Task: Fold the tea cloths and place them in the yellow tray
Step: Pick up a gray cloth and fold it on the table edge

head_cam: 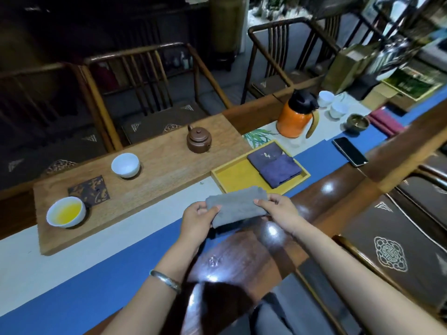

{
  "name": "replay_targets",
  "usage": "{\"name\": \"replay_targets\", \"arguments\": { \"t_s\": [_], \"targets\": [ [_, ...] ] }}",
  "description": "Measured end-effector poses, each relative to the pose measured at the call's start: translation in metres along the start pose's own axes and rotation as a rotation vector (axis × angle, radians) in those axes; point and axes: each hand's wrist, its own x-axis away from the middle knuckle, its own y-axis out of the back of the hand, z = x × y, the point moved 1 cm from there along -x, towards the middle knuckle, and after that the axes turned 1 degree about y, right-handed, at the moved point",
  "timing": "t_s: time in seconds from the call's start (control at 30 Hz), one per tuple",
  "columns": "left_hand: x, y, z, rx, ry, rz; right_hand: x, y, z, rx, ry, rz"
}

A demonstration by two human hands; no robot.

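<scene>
A grey tea cloth (238,205), folded into a long strip, is held in the air above the table's near edge. My left hand (197,220) grips its left end and my right hand (278,210) pinches its right end. Just beyond it lies the yellow tray (232,176). In the tray's right half rest a folded dark purple cloth (280,171) and, behind it, a darker folded cloth (264,154) that it partly overlaps. The tray's left half shows bare yellow.
A wooden tea board (150,180) on the left carries a brown clay teapot (198,140), an empty white cup (125,165), a cup of yellow tea (66,212) and a dark coaster (89,189). An orange thermos (294,117), a phone (350,151) and bowls stand to the right. Wooden chairs line the far side.
</scene>
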Motion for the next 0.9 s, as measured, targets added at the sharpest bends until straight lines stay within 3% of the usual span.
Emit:
{"name": "replay_targets", "arguments": {
  "t_s": [0.17,0.4,0.7,0.9],
  "targets": [
    [-0.040,-0.034,-0.019,0.028,-0.002,-0.090,-0.050,0.031,0.021,0.120,0.065,0.016],
    [-0.106,-0.078,-0.014,-0.121,0.099,-0.149,-0.143,0.062,0.030,0.403,0.115,0.040],
    [-0.153,-0.089,-0.008,-0.331,0.176,-0.362,-0.228,0.047,0.037,0.806,0.168,0.231],
    [-0.163,-0.085,-0.003,-0.403,0.020,-0.471,-0.252,0.030,0.032,1.025,0.256,0.332]
  ]
}}
